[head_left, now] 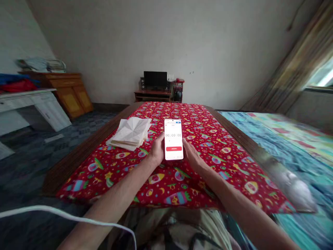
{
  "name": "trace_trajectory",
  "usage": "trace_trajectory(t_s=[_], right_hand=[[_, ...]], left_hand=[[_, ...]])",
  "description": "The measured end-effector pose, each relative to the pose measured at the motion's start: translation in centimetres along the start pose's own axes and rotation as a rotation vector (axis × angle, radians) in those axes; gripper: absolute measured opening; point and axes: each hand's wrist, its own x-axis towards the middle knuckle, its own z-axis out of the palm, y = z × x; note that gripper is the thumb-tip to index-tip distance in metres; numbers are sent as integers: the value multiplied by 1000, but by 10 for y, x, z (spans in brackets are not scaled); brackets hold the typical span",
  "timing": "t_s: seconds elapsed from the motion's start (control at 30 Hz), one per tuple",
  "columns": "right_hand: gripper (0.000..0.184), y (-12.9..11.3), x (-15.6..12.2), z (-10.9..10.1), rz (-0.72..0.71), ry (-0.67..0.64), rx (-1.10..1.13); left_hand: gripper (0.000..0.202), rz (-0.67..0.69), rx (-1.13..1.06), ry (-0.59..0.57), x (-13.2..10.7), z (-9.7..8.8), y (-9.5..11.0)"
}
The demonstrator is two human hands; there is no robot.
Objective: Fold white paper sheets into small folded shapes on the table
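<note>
Both my hands hold a smartphone [173, 139] upright above a table covered with a red patterned cloth [221, 152]. The screen shows a timer reading of zeros and a red button. My left hand [156, 149] grips the phone's left edge with fingers curled behind it. My right hand [189, 152] closes on the right edge, thumb by the screen. A stack of folded white paper [130, 132] lies on the cloth just left of the phone.
A bed with blue patterned bedding [293, 152] runs along the right. A white desk [33, 104] and wooden cabinet [69, 92] stand at the left wall. A low stand with a dark monitor [155, 80] is at the far wall. A white cable [65, 215] crosses the lower left.
</note>
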Motion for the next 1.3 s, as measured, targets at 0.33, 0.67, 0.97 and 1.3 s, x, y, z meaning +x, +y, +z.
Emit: trace_trajectory(t_s=[0.33, 0.67, 0.97, 1.3], right_hand=[[57, 0, -1, 1, -51, -9, -17], [55, -2, -1, 1, -48, -3, -39], [56, 4, 1, -1, -48, -9, -23], [59, 0, -1, 0, -58, -2, -49]], left_hand=[[39, -6, -6, -14, -2, 1, 1], [42, -8, -4, -9, 0, -2, 0], [40, 2, 3, -13, -1, -1, 0], [40, 11, 0, -24, -1, -2, 0]])
